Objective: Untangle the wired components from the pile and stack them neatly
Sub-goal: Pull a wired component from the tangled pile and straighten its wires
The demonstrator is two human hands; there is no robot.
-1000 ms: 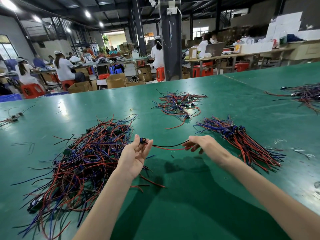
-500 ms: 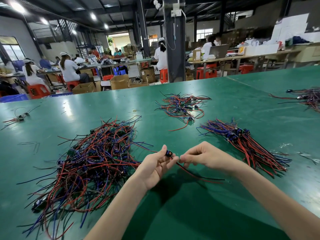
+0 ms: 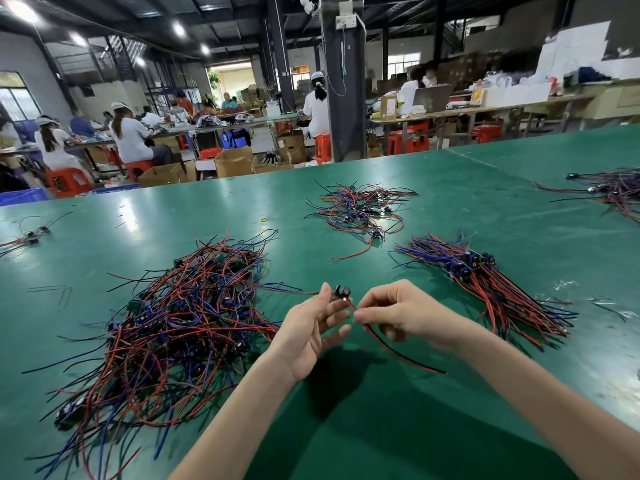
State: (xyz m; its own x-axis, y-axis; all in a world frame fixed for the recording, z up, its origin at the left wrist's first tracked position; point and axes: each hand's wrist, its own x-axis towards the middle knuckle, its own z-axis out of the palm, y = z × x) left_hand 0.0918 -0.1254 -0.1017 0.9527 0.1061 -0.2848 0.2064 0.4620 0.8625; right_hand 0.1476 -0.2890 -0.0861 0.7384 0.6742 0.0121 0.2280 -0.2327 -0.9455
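A big tangled pile (image 3: 166,327) of red, blue and black wired components lies on the green table (image 3: 346,427) at the left. My left hand (image 3: 311,327) pinches the small black body of one wired component (image 3: 342,292) between thumb and fingertips, just right of the pile. My right hand (image 3: 394,313) pinches that component's red and black wires (image 3: 398,353) close to the body; the wires trail down to the right onto the table. A neat stack of aligned components (image 3: 485,285) lies to the right of my hands.
A smaller loose tangle (image 3: 360,211) lies farther back in the middle. Another bundle (image 3: 613,192) sits at the far right, and a few stray components (image 3: 29,235) at the far left. Seated workers, boxes and red stools fill the room beyond the table's far edge.
My hands have come together near the middle of the table. The component's wires, earlier stretched between both hands, now hang from my right hand down to the right.
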